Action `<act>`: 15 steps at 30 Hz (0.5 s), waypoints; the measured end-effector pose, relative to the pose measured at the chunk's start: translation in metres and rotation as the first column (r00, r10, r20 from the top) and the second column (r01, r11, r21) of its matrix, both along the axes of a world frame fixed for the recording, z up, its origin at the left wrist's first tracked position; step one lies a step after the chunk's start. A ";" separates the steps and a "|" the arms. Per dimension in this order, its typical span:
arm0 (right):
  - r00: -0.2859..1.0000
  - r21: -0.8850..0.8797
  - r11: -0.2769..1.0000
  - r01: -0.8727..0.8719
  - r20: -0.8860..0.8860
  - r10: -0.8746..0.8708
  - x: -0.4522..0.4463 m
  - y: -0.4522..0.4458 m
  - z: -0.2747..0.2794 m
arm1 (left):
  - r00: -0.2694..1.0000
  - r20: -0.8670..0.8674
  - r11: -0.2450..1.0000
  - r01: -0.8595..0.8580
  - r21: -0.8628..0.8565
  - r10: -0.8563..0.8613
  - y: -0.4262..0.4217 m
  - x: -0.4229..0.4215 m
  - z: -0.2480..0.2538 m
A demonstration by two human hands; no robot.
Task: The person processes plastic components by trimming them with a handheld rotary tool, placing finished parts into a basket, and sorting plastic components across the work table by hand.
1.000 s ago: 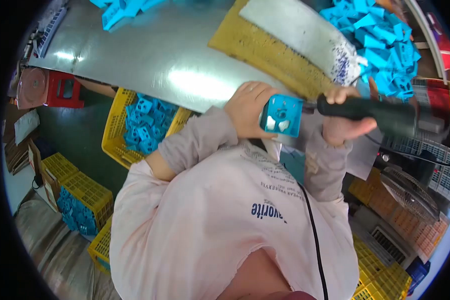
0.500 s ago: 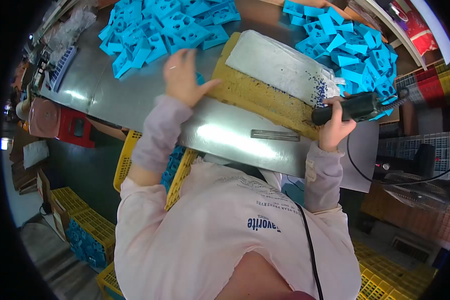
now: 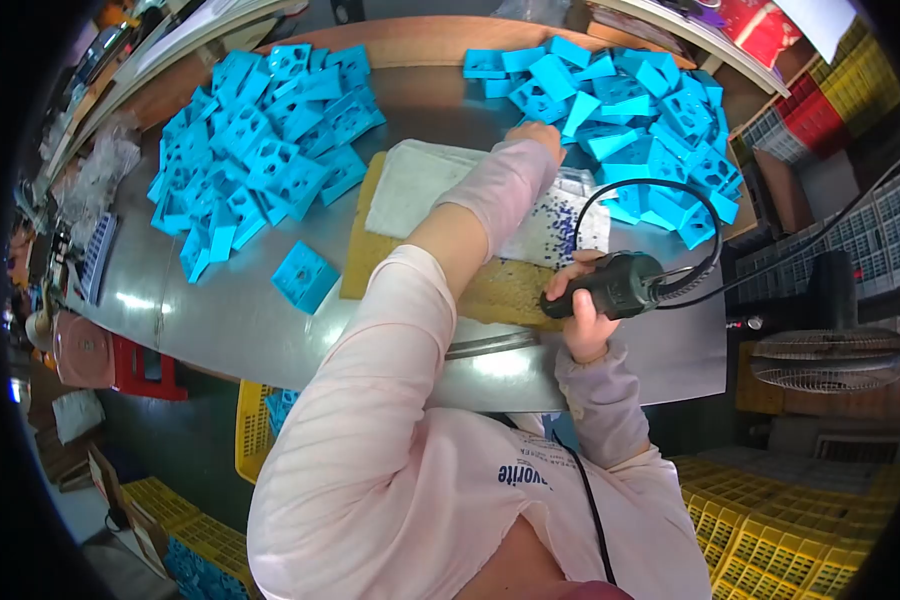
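Observation:
My left hand (image 3: 537, 136) reaches across the white cloth (image 3: 420, 185) to the near edge of the right pile of blue plastic parts (image 3: 625, 110); its fingers are mostly hidden, so its hold cannot be made out. In my right hand (image 3: 588, 325) is a black corded power tool (image 3: 620, 284), held over the right end of the yellow mat (image 3: 505, 290). Small dark bits dot the cloth beside the tool. A single blue part (image 3: 305, 277) lies on the metal table, left of the mat.
Another heap of blue parts (image 3: 260, 140) covers the table's left back. A metal strip (image 3: 490, 345) lies by the front edge of the table (image 3: 210, 320). The tool's cable loops right, near a fan (image 3: 828, 358). A yellow crate (image 3: 253, 430) stands below.
My left hand has moved from the left of the mat across to the right pile. A lone blue part now shows left of the mat. The tool, still in my right hand, appears lower and further left.

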State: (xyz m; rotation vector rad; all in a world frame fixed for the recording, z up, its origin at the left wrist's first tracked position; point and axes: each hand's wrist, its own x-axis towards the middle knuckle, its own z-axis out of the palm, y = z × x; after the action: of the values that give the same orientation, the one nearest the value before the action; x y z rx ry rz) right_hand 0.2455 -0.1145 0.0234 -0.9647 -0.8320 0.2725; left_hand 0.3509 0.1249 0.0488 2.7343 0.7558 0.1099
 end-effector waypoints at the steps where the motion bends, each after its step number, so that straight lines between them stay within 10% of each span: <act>1: 1.000 -0.004 1.000 -0.012 -0.011 0.012 0.001 -0.001 0.001 | 0.999 -0.041 1.000 -0.007 0.016 0.007 -0.001 0.005 0.000; 9: 0.995 0.069 0.997 0.046 -0.090 -0.040 0.002 0.000 0.009 | 0.999 -0.053 0.998 -0.010 0.065 0.014 0.076 0.006 -0.021; 15: 0.894 0.105 0.942 0.318 -0.365 -0.261 0.018 -0.010 0.009 | 0.969 0.245 0.607 0.203 -0.768 -0.014 0.091 -0.124 0.043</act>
State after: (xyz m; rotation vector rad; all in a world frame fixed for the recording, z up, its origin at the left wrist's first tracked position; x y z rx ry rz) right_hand 0.2630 -0.1245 0.0322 -0.8425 -0.3710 0.1074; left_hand 0.2273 0.2157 0.0920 1.8513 0.4127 0.0274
